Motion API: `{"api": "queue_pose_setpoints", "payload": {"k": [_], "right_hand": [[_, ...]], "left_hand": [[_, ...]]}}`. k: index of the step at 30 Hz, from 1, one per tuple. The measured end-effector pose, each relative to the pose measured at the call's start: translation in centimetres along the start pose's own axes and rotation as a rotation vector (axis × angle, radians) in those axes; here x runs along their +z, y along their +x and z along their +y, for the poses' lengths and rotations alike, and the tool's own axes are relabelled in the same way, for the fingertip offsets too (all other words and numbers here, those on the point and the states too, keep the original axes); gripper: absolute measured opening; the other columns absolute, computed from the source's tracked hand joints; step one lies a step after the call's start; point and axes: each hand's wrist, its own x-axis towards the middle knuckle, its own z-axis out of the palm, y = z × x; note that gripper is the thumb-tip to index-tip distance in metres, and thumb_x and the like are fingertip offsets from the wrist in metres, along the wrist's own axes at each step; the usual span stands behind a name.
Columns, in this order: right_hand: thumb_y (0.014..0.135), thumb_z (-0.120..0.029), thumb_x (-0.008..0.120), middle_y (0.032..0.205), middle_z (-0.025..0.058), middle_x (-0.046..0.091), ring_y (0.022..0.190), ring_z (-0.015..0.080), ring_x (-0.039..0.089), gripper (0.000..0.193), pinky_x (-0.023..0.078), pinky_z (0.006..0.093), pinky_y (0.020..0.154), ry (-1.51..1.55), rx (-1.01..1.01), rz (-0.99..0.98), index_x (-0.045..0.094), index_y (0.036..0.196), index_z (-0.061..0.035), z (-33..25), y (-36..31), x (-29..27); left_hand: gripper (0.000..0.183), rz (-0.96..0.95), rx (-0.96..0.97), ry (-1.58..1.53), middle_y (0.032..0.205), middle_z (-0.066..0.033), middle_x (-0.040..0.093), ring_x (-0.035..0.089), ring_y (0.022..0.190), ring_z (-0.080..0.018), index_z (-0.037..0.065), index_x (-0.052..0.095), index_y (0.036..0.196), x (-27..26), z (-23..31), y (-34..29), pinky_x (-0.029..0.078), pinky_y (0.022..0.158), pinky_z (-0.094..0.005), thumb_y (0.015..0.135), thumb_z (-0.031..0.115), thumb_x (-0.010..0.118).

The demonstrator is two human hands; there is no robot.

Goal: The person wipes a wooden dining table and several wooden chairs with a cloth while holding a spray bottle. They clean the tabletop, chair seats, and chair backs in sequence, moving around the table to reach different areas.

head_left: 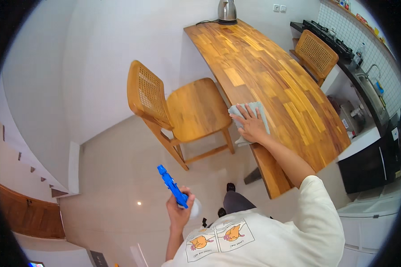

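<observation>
My right hand (pixel 252 128) lies flat with its fingers spread on a grey-green cloth (pixel 261 110). The cloth rests on the left edge of a long wooden table (pixel 278 80), and one end of it hangs over that edge. Lower down and to the left, away from the table, my left hand (pixel 179 210) is wrapped round a spray bottle. This spray bottle (pixel 173 187) has a blue trigger head and a whitish body, and its nozzle points up and to the left. My fingers and shirt hide part of the body.
A wooden chair (pixel 196 109) with a woven back stands close along the table's left side. Another woven-back chair (pixel 317 50) is on the far right side. A steel kettle (pixel 227 12) sits at the table's far end. Beyond are a stove (pixel 329 38) and a sink (pixel 370 86).
</observation>
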Motion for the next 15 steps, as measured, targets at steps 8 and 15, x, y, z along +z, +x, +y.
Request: {"api": "queue_pose_setpoints", "payload": {"k": [8,15], "right_hand": [[0.079,-0.028,0.051,0.145,0.0027,0.021,0.134,0.0285,0.017,0.053,0.017,0.0563,0.104,-0.004,0.039,0.015,0.039,0.130,-0.0277,4.3,17.6,3.1],[0.081,-0.032,0.050,0.146,0.0021,0.019,0.134,0.0272,0.016,0.053,0.015,0.0556,0.105,0.021,0.043,-0.002,0.037,0.132,-0.0289,8.0,37.8,6.7]], "left_hand": [[0.019,-0.064,0.004,0.020,0.070,-0.0035,0.058,0.057,0.068,-0.0132,0.003,0.056,0.088,1.0,-1.8,9.8,0.038,0.093,-0.0368,0.074,0.006,0.068],[0.019,-0.076,-0.092,0.036,0.069,-0.0057,0.059,0.059,0.069,-0.0157,0.003,0.057,0.088,4.3,-4.3,24.3,0.040,0.091,-0.0357,0.073,0.005,0.067]]}}
